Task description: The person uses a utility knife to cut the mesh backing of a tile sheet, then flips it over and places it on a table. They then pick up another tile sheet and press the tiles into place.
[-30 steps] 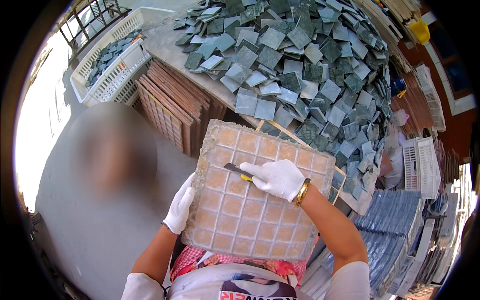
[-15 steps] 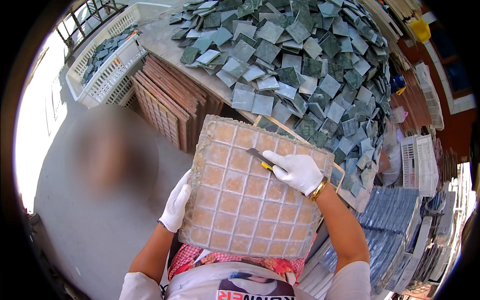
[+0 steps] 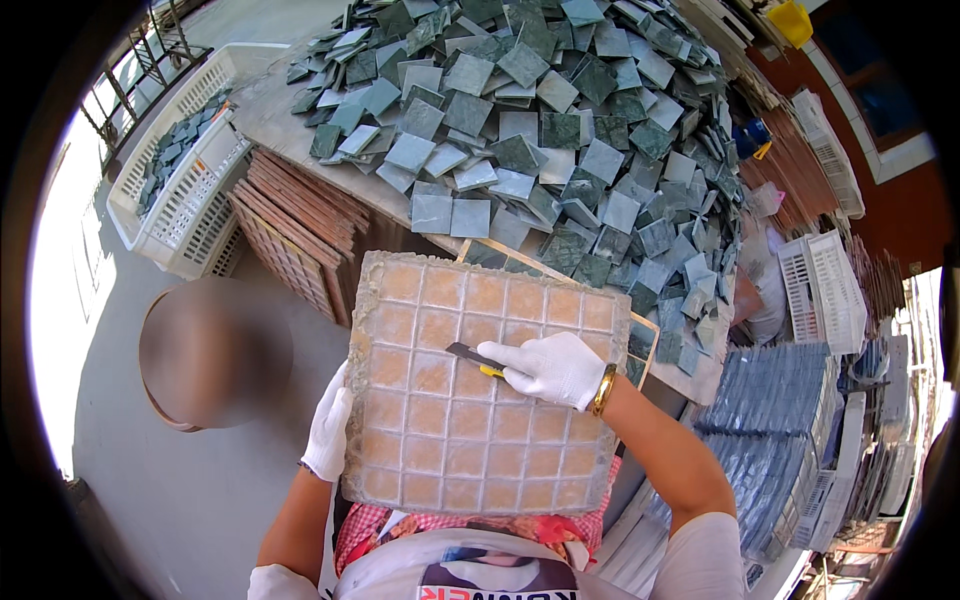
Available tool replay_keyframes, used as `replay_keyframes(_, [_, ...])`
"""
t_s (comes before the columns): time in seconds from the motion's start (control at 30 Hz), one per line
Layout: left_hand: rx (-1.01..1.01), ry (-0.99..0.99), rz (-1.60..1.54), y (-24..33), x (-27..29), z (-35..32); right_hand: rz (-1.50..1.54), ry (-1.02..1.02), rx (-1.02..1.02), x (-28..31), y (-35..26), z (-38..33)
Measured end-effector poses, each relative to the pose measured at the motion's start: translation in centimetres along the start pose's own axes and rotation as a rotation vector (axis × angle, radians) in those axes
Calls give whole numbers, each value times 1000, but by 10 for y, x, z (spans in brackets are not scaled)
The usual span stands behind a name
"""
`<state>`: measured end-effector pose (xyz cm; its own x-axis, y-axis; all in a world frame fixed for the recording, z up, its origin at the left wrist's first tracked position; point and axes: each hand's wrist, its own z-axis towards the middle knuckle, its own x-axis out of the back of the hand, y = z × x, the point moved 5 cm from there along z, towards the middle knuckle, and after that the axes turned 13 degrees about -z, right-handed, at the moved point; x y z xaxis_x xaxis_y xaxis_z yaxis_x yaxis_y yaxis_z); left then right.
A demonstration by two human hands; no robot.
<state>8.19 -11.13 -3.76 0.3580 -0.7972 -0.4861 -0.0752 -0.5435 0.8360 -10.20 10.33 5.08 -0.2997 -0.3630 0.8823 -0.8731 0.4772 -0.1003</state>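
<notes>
A square panel [image 3: 430, 375] with a grid of orange-brown squares and pale raised lines lies tilted in front of me above my lap. Its edges are rough and grey. My left hand [image 3: 328, 432], in a white glove, grips the panel's left edge, with some fingers hidden. In my gloved right hand [image 3: 553, 370] is a utility knife [image 3: 490, 368] with a yellow and black handle. The index finger stretches along it, and its dark blade points left, over the squares near the panel's middle. Whether the blade touches the surface I cannot tell.
A big heap of green-grey square tiles [image 3: 560, 130] covers the table [image 3: 265, 120] ahead. White crates [image 3: 190, 215] with tile pieces stand at left, beside stacked brown gridded panels [image 3: 300, 230]. Stacked blue-grey sheets [image 3: 765, 430] are on the right. A blurred round shape [image 3: 215, 350] is on the left.
The knife in my right hand has come nearer to me across the panel. The panel has turned slightly, still gripped by my left hand. The whole view has shifted a little.
</notes>
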Motion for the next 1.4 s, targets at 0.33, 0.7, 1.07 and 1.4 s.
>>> replay_keyframes(0.33, [-10, -1, 32, 3, -4, 2, 37, 41, 9, 6, 4, 2])
replay_keyframes(0.7, [-25, 61, 106, 2, 6, 10, 631, 615, -760, -43, 52, -128])
replay_keyframes(1.07, [-33, 224, 415, 2, 1, 21, 496, 559, -630, -78, 52, -180])
replay_keyframes(1.4, [-56, 238, 471, 4, -1, 20, 69, 321, -356, -28, 94, -112])
